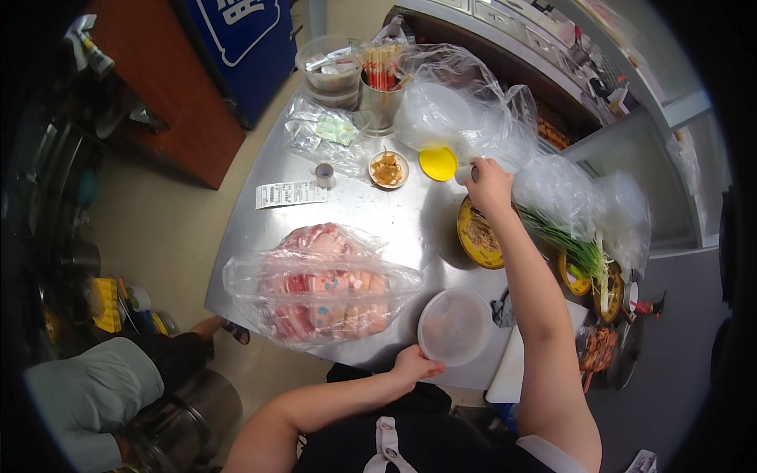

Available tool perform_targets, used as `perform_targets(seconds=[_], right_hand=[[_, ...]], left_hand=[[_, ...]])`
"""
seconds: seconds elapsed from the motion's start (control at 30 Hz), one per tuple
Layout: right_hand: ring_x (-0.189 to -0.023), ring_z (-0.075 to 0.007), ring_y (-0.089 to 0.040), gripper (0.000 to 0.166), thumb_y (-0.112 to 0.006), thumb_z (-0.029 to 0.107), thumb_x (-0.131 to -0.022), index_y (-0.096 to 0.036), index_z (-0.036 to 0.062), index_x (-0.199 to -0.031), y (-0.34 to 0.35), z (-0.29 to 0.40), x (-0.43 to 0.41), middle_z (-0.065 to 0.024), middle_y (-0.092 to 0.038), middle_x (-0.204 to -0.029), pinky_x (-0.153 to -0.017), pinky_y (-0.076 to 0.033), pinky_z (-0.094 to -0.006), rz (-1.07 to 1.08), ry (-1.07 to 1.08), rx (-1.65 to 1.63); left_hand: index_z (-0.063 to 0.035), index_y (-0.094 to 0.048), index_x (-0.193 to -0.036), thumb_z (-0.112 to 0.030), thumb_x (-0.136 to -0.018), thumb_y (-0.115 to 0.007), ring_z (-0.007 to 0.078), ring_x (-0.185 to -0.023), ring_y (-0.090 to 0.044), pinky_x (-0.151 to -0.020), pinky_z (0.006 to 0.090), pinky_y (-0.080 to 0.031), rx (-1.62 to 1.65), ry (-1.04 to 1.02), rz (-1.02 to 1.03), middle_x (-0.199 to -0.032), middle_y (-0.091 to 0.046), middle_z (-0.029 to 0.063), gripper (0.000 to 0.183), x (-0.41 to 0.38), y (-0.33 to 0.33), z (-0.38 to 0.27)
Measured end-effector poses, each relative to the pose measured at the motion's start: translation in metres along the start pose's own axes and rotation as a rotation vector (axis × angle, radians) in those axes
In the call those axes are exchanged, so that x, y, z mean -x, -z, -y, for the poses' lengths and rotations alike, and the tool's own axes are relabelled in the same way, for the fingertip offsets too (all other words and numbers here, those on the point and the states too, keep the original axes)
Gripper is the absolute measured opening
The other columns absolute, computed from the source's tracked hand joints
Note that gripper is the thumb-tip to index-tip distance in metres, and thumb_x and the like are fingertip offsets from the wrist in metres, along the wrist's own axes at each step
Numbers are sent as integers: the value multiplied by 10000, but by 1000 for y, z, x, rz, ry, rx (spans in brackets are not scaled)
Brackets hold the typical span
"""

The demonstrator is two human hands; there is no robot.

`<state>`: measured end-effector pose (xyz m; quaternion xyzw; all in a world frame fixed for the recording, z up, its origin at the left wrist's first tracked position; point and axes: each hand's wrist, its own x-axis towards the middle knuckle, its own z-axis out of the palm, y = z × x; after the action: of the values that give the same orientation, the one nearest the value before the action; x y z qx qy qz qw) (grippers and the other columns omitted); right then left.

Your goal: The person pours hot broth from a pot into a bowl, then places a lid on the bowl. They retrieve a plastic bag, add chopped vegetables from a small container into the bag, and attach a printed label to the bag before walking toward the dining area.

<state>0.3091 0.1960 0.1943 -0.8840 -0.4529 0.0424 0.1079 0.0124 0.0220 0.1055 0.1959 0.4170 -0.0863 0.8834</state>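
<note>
My left hand (416, 365) grips the near-left rim of a round translucent plastic container (455, 327) at the table's front edge. Something pale shows dimly inside it. My right hand (492, 184) reaches forward, its fingers around a small pale cylindrical item (465, 174), partly covered by the fingers. Just beyond that hand lies a round yellow lid (438, 162). Below my right wrist stands a yellow bowl (473, 236) of brownish shredded food, partly hidden by the forearm. Left of the container rests a clear plastic bag of raw meat (331, 290).
The steel table (408, 219) also carries a printed slip (291, 194), a tape roll (324, 175), a small dish of food (388, 169), a metal chopsticks holder (378, 106), plastic bags (467, 112), green onions (562, 236) and a white cutting board (507, 366). Another person (94, 384) bends at lower left.
</note>
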Motion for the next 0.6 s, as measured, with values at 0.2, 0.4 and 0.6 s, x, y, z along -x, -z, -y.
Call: perform_targets(seconds=[0.2,0.4,0.6], right_hand=[[-984,-216,-545,398,-567,-57,-752,-492,76,-1119,38,-22,121,-69,-548,-1074,-812,-480,-388,240,-207,-1685],[-1084,-237,-502,318,-586,154,-840,-474,75,-1127,36,-53,214,-112,-510,-1186,-917,-419,-413,365,-463,-2387],[-1181,-237,-456,548,-715,106,-737,-433,46,-1203,42,-80,256,-108,-464,-1263,-944,-417,-380,111,-38,-1783]], left_hand=[[-7,-532,-1063,16,-781,-653,200,-865,-635,-740,254,-537,-65,32,-25,-971,-620,102,307,4,-6,1],[3,-532,-1061,31,-792,-632,220,-879,-633,-758,254,-533,49,52,-15,-968,-611,108,288,11,-16,15],[-21,-545,-935,-131,-830,-648,208,-846,-633,-699,253,-503,-76,190,-105,-879,-627,113,184,40,-7,21]])
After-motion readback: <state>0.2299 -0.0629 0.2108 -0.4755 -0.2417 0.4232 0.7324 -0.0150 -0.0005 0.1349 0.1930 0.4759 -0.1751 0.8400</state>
